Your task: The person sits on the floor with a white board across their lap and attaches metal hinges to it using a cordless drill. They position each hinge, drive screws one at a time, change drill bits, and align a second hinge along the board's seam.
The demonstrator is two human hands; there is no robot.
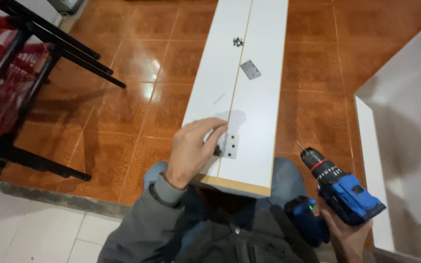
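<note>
Hinge [230, 145], small, silver metal, lying flat across the seam between two long white boards [261, 83] set side by side on the orange tiled floor [137, 97]; position near the boards' near end, where a raw wood-coloured edge shows. Left hand [194, 146], sleeve grey, resting on the left board with fingers curled and narrow; fingertips [219, 141] pressed at the left leaf of the hinge; whether something small is pinched beneath them cannot be told. Right hand [343, 234], low at the right, fingers wrapped around the grip of a blue and black cordless drill [339, 187]; bit pointing up and to the left, clear of the boards, in the air beside their right edge. Second hinge [250, 69], same kind, lying further up the boards, just right of the seam; heap of dark screws [238, 42] beyond it, close to the seam; thin nail or screw [219, 99] lying alone on the left board between the two hinges. White cabinet panel [405, 126] standing at the right; black-framed chair [20, 87] with red seat at the left; pale tiles at the lower left corner.
</note>
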